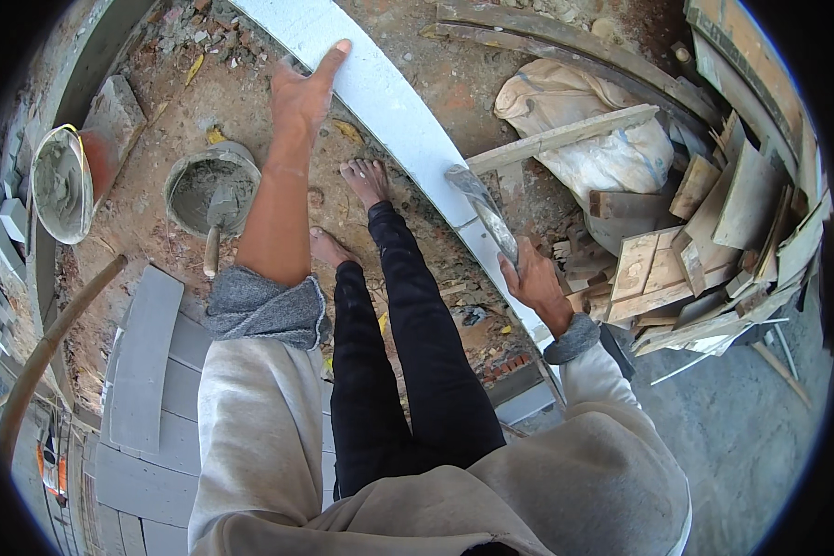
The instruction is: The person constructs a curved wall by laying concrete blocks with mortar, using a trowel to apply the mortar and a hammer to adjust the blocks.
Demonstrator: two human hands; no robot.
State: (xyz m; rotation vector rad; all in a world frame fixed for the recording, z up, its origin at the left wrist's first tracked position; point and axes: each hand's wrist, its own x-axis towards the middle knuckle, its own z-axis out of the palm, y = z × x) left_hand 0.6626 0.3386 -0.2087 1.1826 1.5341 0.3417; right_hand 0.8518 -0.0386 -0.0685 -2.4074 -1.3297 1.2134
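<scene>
A row of pale, light-grey building blocks runs slantwise from the top middle toward my right forearm, with a joint about midway. My left hand [304,91] grips the near-left edge of the far block [380,88], thumb over its top, the other fingers partly hidden down its side. In my right hand [537,285], closed around its lower end, is a long grey tool [482,206] with a rounded tip and a metallic sheen; its exact kind is unclear. The tool's tip lies over the blocks close to the joint.
Left of my legs stand a bucket of wet mortar [190,190] with a trowel [221,208] in it and another mortar bucket [62,185]. Grey blocks [144,371] are stacked at lower left. Scrap boards [658,269] and a white sack [621,153] lie right of the row.
</scene>
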